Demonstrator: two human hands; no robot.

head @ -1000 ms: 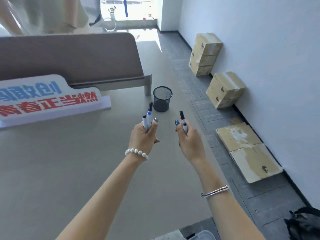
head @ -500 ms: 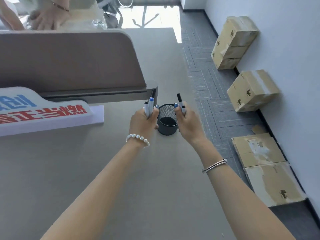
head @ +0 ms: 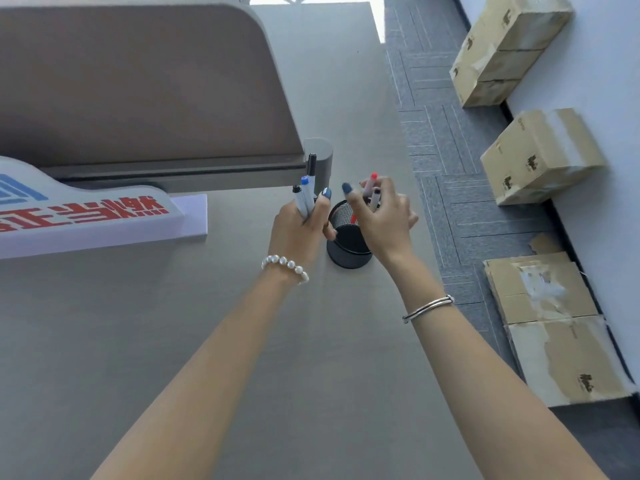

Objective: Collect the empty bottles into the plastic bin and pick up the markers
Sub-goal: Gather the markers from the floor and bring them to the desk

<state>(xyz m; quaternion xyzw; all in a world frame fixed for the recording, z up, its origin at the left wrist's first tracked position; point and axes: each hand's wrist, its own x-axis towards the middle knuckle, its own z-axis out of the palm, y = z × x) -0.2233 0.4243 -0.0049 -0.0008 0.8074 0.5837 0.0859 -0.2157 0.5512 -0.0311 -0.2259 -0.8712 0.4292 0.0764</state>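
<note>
My left hand grips three markers upright, with black and blue caps showing above the fist. It sits just left of a black mesh pen cup on the grey table. My right hand hovers over the cup's mouth with fingers spread, holding two markers, one red-capped and one dark-capped, tips pointing down toward the cup. A red streak shows inside the cup. No bottles or plastic bin are in view.
A grey desk divider stands behind the cup. A white foam sign with red and blue characters lies at the left. Cardboard boxes and flattened cardboard line the wall on the carpet at the right.
Both hands have moved forward to the pen cup. My right hand has shifted from beside the cup to over its mouth, its fingers loosening around the markers.
</note>
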